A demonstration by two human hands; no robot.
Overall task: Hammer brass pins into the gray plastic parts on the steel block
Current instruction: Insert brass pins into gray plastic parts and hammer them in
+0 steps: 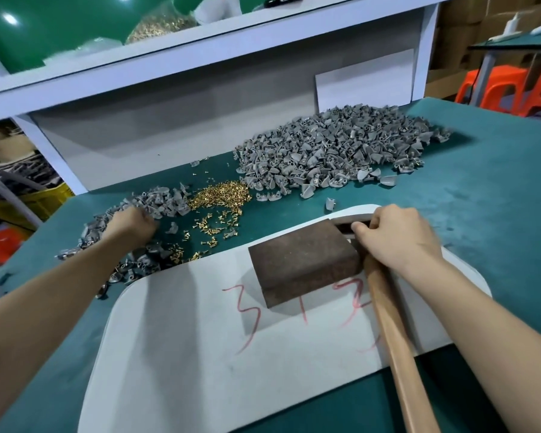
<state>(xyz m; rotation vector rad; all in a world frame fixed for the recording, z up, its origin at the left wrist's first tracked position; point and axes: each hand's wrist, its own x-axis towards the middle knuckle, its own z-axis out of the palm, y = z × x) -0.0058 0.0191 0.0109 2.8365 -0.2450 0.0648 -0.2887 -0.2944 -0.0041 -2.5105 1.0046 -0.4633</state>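
A person's right hand (397,235) gripped a wooden-handled hammer (391,323) high up, just under its dark head, at the 3 o'clock edge of a rust-brown rectangular steel block (303,260), whose top carried no part. The left hand (132,226) reached out at 10 o'clock with its fingers curled into a small heap of gray plastic parts (156,201); whether it had one could not be told. Loose gold-coloured brass pins (219,195) lay at 11 o'clock, a larger heap of gray plastic parts (334,145) at 12 to 1 o'clock. The block sat on a white rounded board (185,339) marked in red, on a green table mat (497,198). The step looked like fetching a part. Done well, it would likely mean seating the part flat on the block, standing a pin upright, and tapping squarely with short blows.
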